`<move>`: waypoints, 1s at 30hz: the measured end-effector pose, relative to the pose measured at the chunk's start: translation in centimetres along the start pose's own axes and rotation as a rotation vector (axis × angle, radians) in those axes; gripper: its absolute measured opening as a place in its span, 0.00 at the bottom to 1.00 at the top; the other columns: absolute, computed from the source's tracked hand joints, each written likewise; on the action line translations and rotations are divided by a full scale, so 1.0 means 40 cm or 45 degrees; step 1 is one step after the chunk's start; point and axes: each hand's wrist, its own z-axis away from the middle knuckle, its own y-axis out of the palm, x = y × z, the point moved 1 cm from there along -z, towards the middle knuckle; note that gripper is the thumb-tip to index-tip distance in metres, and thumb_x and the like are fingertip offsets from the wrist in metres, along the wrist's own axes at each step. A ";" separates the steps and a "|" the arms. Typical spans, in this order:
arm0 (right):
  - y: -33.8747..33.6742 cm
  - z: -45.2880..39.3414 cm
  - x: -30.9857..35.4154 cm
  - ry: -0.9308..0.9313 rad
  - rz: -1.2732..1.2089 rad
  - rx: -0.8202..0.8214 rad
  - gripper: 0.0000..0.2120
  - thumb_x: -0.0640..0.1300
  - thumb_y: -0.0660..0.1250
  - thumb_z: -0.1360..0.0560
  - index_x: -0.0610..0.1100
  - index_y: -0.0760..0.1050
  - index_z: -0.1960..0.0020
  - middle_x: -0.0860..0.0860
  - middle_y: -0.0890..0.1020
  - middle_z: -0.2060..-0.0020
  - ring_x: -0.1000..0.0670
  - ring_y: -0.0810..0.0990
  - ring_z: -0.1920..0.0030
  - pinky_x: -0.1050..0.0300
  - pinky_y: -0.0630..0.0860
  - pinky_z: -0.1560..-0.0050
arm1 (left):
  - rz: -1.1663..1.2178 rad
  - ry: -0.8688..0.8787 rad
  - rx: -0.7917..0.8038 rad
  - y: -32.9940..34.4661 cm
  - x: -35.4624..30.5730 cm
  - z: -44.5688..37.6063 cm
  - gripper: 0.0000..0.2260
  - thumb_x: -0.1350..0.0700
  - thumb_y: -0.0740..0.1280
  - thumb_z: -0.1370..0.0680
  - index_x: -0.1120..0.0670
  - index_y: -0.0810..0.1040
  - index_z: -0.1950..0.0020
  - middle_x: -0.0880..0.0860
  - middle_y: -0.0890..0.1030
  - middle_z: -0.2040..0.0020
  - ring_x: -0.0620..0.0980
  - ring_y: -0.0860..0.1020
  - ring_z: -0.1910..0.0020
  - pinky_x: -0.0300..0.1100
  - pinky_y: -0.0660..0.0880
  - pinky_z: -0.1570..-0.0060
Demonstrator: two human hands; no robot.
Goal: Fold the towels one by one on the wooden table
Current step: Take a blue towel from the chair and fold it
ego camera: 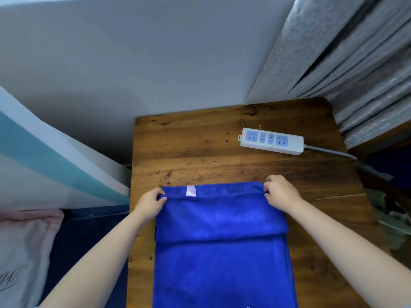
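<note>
Your left hand point(150, 202) and right hand point(280, 192) each pinch a far corner of the blue towel point(220, 252), which lies flat on the wooden bench point(189, 152), its top layer folded over. A white power strip point(271, 141) sits beyond, well apart.

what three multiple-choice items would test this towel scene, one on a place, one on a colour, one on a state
1. Where is the power strip on the wooden table?
A. under the towel
B. beyond the towel, toward the far right
C. hanging off the near edge

2. What colour is the towel?
A. blue
B. green
C. white

3. What are the hands doing?
A. resting flat on wood
B. both gripping the towel's far corners
C. only one touches it

Answers: 1 B, it lies on bare wood past the towel. 2 A, the cloth is deep blue. 3 B, the left hand and the right hand each curl round a corner.
</note>
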 end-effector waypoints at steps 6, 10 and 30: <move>-0.004 -0.053 0.020 -0.203 -0.079 0.204 0.07 0.39 0.63 0.27 0.45 0.73 0.63 0.48 0.74 0.43 0.49 0.69 0.39 0.58 0.70 0.42 | -0.527 0.123 -0.130 0.010 -0.019 -0.061 0.08 0.57 0.61 0.22 0.56 0.77 0.46 0.54 0.74 0.44 0.53 0.72 0.42 0.43 0.71 0.46; -0.031 -0.058 0.017 -0.334 -0.022 0.294 0.04 0.41 0.63 0.28 0.47 0.73 0.61 0.56 0.72 0.64 0.53 0.67 0.53 0.61 0.66 0.53 | -0.572 0.186 -0.065 0.014 -0.025 -0.081 0.07 0.57 0.61 0.22 0.56 0.77 0.47 0.53 0.73 0.41 0.52 0.69 0.39 0.43 0.70 0.42; -0.037 0.101 -0.044 0.211 -0.921 1.145 0.06 0.35 0.60 0.42 0.42 0.63 0.70 0.54 0.66 0.84 0.57 0.68 0.85 0.68 0.65 0.87 | 0.254 -0.519 0.641 0.011 0.022 0.071 0.12 0.65 0.61 0.24 0.56 0.68 0.67 0.51 0.69 0.76 0.43 0.66 0.82 0.32 0.62 0.82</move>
